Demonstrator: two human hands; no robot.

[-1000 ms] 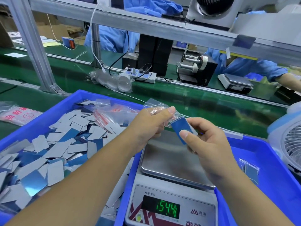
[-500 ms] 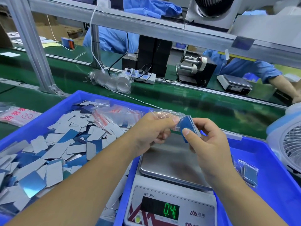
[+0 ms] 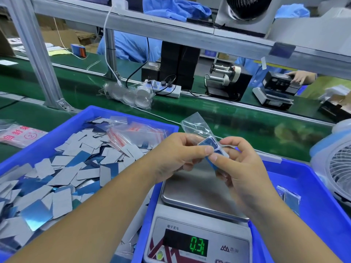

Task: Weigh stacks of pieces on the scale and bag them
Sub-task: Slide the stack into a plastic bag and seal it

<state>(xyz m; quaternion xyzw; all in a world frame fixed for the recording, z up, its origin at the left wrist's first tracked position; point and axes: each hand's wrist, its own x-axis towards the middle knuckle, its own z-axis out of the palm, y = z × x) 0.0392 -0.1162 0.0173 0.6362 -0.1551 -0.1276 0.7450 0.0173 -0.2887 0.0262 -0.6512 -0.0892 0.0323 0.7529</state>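
My left hand [image 3: 176, 156] pinches a small clear zip bag [image 3: 197, 126] at its mouth, and the bag's far end sticks up. My right hand [image 3: 241, 168] pinches a stack of blue pieces [image 3: 209, 147] that sits partly inside that bag. Both hands hover just above the steel pan of the scale [image 3: 197, 194], whose pan carries nothing. The green display [image 3: 197, 245] reads 0.3. A blue tray [image 3: 62, 128] on the left holds several loose grey and blue pieces [image 3: 62, 179] and empty zip bags [image 3: 133, 133].
A second blue tray [image 3: 313, 188] on the right holds a filled bag [image 3: 288, 198]. A white fan [image 3: 336, 168] stands at the right edge. A green conveyor belt [image 3: 228, 118] runs behind, with a power strip [image 3: 165, 88], another scale [image 3: 273, 95] and other people in blue beyond.
The stack has gone from the bag's mouth to partly inside it, the bag's tail now standing up. The scale reading fell from 154.4 to 0.4 to 0.3.
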